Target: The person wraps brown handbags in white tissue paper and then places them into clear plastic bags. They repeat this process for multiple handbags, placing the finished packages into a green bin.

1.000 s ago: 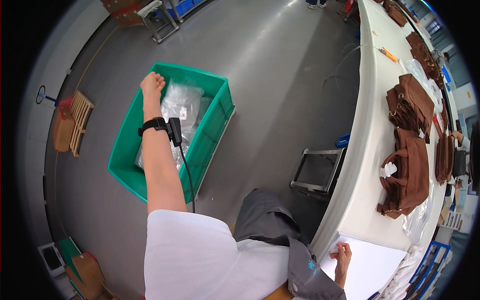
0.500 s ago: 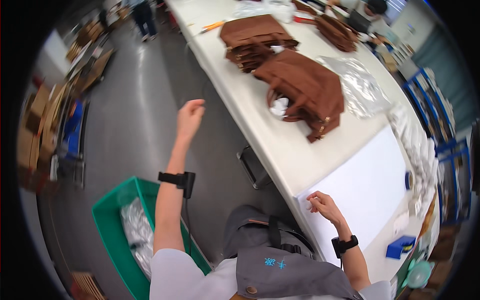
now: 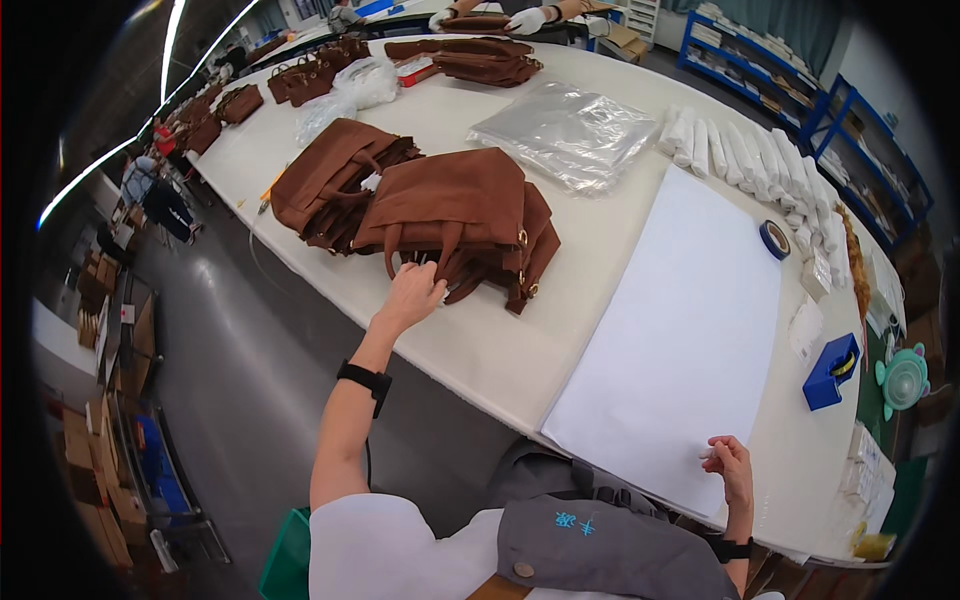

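Observation:
A stack of brown handbags [image 3: 450, 190] lies flat on the white table, handles toward me. My left hand [image 3: 412, 296] reaches to the top bag's handles, its fingers closed around one at the stack's near side. Past its left edge lies a second stack of brown handbags [image 3: 325, 180], partly covered by the first. My right hand [image 3: 732, 466] hovers at the near right part of a large white sheet [image 3: 670, 310]. Its fingers are curled, with a small whitish bit at the fingertips that I cannot make out.
Clear plastic bags [image 3: 565, 130] lie behind the handbags. White wrapped rolls [image 3: 740, 155] line the far right edge, near a dark tape roll [image 3: 774, 240] and a blue tape dispenser [image 3: 832, 372]. Across the table are a co-worker's gloved hands [image 3: 527, 20]. A green bin [image 3: 287, 555] stands below left.
My left hand has moved from above the floor to the handbag's handles and closed there. My right hand stays curled over the white sheet. The view has turned toward the table.

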The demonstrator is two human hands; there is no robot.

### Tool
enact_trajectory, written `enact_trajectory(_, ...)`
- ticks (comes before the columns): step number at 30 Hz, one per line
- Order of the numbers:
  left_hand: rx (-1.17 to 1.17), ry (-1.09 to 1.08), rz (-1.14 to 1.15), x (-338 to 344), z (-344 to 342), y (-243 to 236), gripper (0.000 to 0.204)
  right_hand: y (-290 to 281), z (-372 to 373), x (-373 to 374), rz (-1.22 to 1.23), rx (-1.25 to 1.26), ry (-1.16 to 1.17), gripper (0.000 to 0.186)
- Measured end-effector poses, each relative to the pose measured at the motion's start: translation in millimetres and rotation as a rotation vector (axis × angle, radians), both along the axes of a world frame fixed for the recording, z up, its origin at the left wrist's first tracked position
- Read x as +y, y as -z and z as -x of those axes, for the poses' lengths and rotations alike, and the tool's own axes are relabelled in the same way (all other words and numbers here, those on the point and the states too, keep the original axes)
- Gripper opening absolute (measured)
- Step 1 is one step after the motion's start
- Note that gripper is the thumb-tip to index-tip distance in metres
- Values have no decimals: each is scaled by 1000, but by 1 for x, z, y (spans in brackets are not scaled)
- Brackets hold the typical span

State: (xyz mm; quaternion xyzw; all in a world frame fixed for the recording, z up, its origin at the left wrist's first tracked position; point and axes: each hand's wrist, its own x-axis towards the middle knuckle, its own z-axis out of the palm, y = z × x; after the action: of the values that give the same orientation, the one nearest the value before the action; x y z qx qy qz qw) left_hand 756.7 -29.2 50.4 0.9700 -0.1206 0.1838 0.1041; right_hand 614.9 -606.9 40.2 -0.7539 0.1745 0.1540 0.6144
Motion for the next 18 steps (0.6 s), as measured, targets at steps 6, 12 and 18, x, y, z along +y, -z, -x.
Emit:
enact_trajectory(6, -102, 150, 161, -123, -4, -83, 19, -19, -18, 8, 23, -138, 133, 28)
enact_trajectory(12, 64, 535, 194, -277, 32, -54, 22, -51, -72, 46, -159, -448, 161, 57)
enact_trajectory(18, 25, 648, 511, -310, -4, -10, 42, 21, -48, -29, 229, -174, 128, 51)
